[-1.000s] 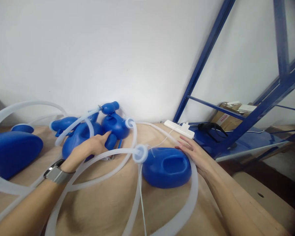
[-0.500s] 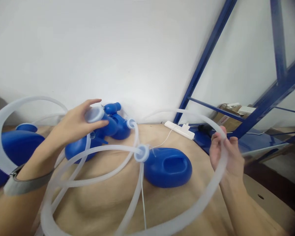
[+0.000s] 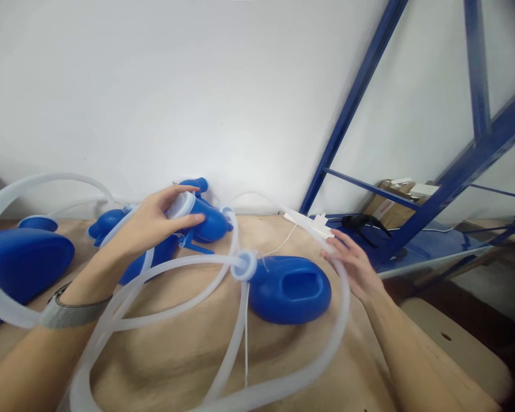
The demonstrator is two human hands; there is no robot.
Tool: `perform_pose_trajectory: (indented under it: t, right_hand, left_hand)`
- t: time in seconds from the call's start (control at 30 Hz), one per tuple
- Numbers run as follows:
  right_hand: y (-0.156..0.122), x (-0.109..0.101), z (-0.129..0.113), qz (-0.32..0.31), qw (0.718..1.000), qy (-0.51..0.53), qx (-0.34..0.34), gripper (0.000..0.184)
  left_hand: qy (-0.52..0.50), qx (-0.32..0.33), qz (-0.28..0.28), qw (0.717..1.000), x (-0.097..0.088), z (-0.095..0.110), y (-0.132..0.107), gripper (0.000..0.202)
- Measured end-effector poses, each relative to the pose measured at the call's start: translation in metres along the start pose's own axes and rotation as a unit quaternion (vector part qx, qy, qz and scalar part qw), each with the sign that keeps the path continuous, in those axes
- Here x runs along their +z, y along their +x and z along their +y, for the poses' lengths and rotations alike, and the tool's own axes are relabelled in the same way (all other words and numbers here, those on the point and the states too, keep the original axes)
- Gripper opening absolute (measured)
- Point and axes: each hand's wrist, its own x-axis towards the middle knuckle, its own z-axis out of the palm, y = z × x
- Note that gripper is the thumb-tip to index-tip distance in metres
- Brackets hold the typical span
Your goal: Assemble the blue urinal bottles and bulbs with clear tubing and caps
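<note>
My left hand [image 3: 152, 223] is closed around the white round collar [image 3: 181, 205] at the end of a blue plastic bottle [image 3: 206, 220], lifted a little above the tan table [image 3: 189, 349]. My right hand [image 3: 355, 264] is open with fingers spread, touching the white corrugated hose [image 3: 339, 320] that loops round a blue urinal-shaped container [image 3: 289, 289] lying on the table. A white connector ring [image 3: 244, 265] joins hoses at that container's left end.
More blue containers [image 3: 21, 260] lie at the left, with another hose loop [image 3: 8, 197] over them. A white power strip [image 3: 311, 223] sits at the table's back. Blue metal shelving [image 3: 416, 217] with a cardboard box [image 3: 395, 209] stands at the right.
My right hand has let go of the raised hose and lowered onto it near the container. My left hand still grips the white collar, now slightly lower and further right.
</note>
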Motion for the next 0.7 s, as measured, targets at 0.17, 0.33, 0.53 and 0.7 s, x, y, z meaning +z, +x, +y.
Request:
perform_pose_trajectory:
  t: [0.17,0.33,0.53,0.7]
  right_hand:
    - [0.000,0.006,-0.008,-0.068,0.968,-0.199,0.133,0.078]
    - [0.031,0.011,-0.024,-0.048,0.900,-0.390,0.190,0.052]
    - [0.070,0.023,-0.019,0.013,0.917,-0.370,0.146,0.024]
    - [0.076,0.037,-0.011,0.148,0.961,-0.232,-0.015,0.031]
  left_hand:
    - [-0.011,0.000,-0.002,1.000,0.000,0.003,0.000,0.067]
    - [-0.009,-0.002,0.001,1.000,-0.002,0.001,-0.001,0.068]
    - [0.002,0.004,-0.001,1.000,-0.005,0.002,-0.003,0.068]
    - [0.000,0.000,-0.010,1.000,-0.007,0.000,-0.003,0.066]
